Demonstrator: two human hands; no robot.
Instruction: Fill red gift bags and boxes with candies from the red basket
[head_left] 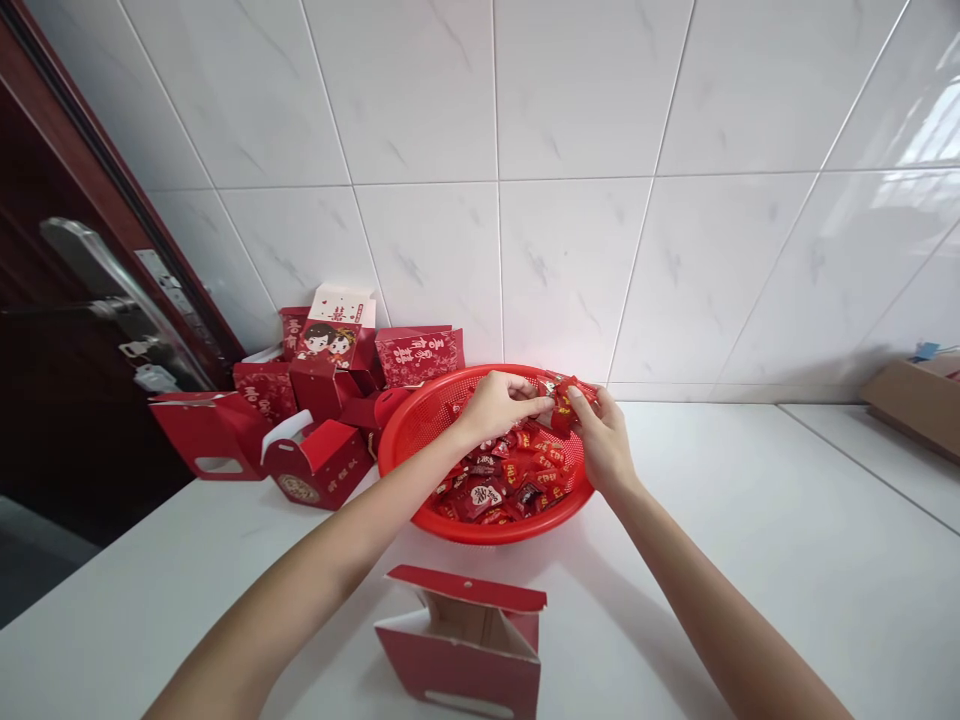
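Note:
A red plastic basket (pixel 405 440) with perforated walls holds a heap of small wrapped candies (pixel 517 475) in red and dark red. Over its far right rim, my right hand (pixel 602 435) grips a few red-wrapped candies (pixel 564 405) between thumb and fingers. My left hand (pixel 499 405) is closed in a pinch at the left side of these same candies, its fingertips against the wrappers. Closer to me stands a red gift box (pixel 465 665), its top open and its flap raised, with bare cardboard showing inside.
Several red gift boxes (pixel 322 465), some with printed characters, crowd the counter's left end by a dark door (pixel 67 330) with a metal handle. A white tiled wall (pixel 420 250) rises behind the white counter (pixel 720 480). A brown cardboard box (pixel 911 405) sits at the far right.

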